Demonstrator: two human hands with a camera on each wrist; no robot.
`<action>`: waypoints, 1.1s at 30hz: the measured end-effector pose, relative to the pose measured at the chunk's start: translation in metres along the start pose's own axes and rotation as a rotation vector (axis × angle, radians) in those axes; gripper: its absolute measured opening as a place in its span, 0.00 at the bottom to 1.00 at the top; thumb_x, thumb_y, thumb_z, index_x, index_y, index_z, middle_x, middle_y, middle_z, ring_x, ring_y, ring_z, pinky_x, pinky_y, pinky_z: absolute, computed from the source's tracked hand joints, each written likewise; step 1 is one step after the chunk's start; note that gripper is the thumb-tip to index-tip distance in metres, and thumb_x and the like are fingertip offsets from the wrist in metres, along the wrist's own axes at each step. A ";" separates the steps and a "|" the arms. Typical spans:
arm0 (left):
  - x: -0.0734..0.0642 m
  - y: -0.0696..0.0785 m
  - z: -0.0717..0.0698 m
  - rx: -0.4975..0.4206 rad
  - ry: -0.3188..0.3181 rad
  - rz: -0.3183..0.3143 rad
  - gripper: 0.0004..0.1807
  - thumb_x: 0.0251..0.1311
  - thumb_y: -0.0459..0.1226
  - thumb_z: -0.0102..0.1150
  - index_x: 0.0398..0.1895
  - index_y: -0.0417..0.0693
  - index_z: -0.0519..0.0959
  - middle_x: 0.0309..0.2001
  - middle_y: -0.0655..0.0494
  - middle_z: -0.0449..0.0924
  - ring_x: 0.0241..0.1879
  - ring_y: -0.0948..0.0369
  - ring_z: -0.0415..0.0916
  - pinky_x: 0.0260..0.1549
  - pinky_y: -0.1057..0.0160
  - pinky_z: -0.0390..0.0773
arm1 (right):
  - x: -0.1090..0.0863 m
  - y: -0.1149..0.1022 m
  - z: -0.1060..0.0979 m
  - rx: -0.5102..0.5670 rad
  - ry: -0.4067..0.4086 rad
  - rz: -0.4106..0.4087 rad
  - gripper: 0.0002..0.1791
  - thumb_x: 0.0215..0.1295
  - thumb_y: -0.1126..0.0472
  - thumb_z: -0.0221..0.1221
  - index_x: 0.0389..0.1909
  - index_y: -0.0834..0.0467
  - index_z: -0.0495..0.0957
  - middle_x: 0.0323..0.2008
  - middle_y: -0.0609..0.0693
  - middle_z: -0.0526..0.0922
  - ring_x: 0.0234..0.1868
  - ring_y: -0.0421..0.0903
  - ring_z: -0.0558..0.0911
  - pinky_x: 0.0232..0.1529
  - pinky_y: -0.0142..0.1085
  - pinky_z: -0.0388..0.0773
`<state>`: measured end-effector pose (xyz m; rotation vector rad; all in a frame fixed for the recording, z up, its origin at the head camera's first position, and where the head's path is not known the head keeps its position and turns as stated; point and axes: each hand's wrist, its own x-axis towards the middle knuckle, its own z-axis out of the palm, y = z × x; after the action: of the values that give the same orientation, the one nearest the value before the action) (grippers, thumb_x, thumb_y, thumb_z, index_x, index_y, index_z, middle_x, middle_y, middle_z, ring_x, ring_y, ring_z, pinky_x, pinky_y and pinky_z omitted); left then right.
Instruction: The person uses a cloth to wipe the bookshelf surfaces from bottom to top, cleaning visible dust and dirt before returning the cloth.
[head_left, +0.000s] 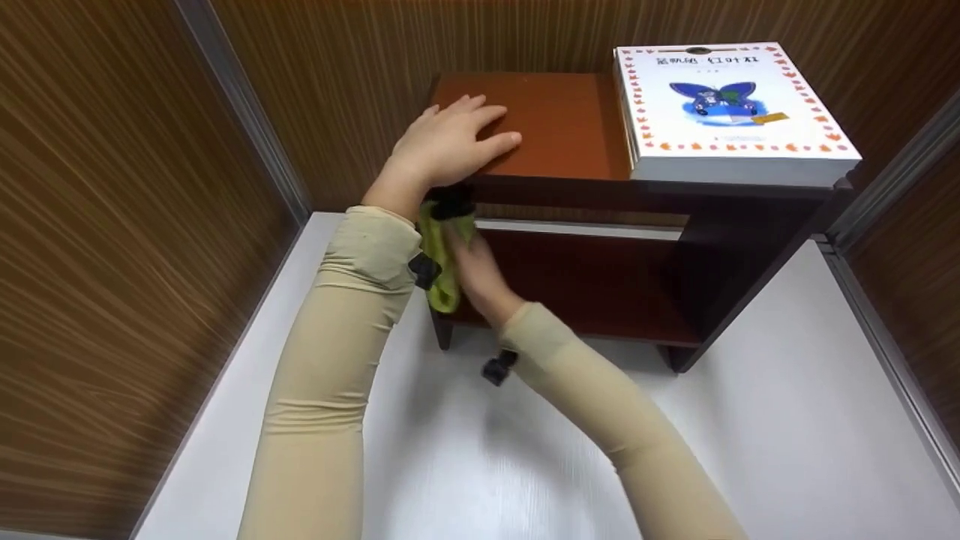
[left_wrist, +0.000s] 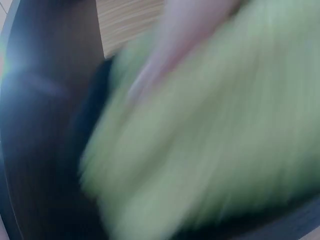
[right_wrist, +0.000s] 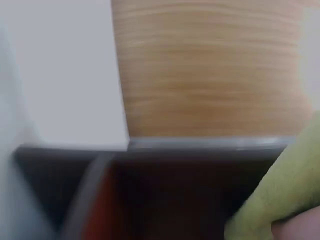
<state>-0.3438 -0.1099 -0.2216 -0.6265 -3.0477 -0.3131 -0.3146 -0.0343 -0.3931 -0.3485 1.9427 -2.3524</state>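
Observation:
My left hand (head_left: 450, 142) rests on the left part of the reddish-brown top of a small table (head_left: 562, 127), its fingers spread and nothing held. Below it, my right hand (head_left: 480, 270) holds a yellow-green cloth (head_left: 445, 292) at the table's left side panel; motion blurs the hand. Close up in the left wrist view, the blurred cloth (left_wrist: 210, 150) fills much of the frame, a finger (left_wrist: 170, 55) lying along it. Only an edge of the cloth (right_wrist: 280, 190) and a bit of a finger show at lower right in the right wrist view.
A stack of white books (head_left: 742, 112), a blue butterfly on the top cover, lies on the table's right part. Under the top is a lower shelf (head_left: 592, 285). Wood-grain walls (head_left: 112, 187) stand left, right and behind, around a white floor (head_left: 450, 450).

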 end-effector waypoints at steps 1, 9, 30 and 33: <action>-0.001 0.000 0.001 0.006 -0.018 0.003 0.37 0.64 0.64 0.29 0.73 0.61 0.50 0.73 0.57 0.42 0.71 0.61 0.36 0.67 0.55 0.35 | 0.002 -0.003 0.009 0.011 -0.004 -0.015 0.25 0.72 0.47 0.43 0.63 0.57 0.65 0.50 0.48 0.73 0.50 0.39 0.73 0.52 0.31 0.67; -0.002 0.000 0.003 0.027 -0.056 0.040 0.36 0.64 0.65 0.27 0.73 0.66 0.47 0.74 0.59 0.38 0.71 0.61 0.32 0.67 0.53 0.34 | 0.021 0.006 0.029 -0.039 0.034 0.029 0.32 0.73 0.43 0.33 0.73 0.53 0.46 0.69 0.50 0.53 0.65 0.41 0.58 0.62 0.31 0.56; 0.001 0.000 -0.003 0.063 -0.127 0.067 0.38 0.61 0.68 0.24 0.73 0.68 0.39 0.74 0.59 0.31 0.71 0.58 0.27 0.66 0.48 0.31 | 0.001 0.060 0.021 -0.238 0.036 0.180 0.30 0.68 0.33 0.30 0.53 0.50 0.68 0.44 0.44 0.72 0.45 0.37 0.70 0.52 0.31 0.63; 0.000 -0.003 -0.005 0.011 -0.131 0.104 0.38 0.63 0.66 0.27 0.74 0.66 0.40 0.74 0.57 0.32 0.71 0.57 0.27 0.65 0.47 0.30 | -0.005 0.055 0.023 -0.223 -0.018 0.078 0.27 0.72 0.39 0.31 0.44 0.54 0.70 0.38 0.47 0.73 0.40 0.39 0.72 0.48 0.30 0.65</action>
<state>-0.3448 -0.1134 -0.2173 -0.8340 -3.1220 -0.2622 -0.3096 -0.0666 -0.4431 -0.2994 2.1729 -2.0833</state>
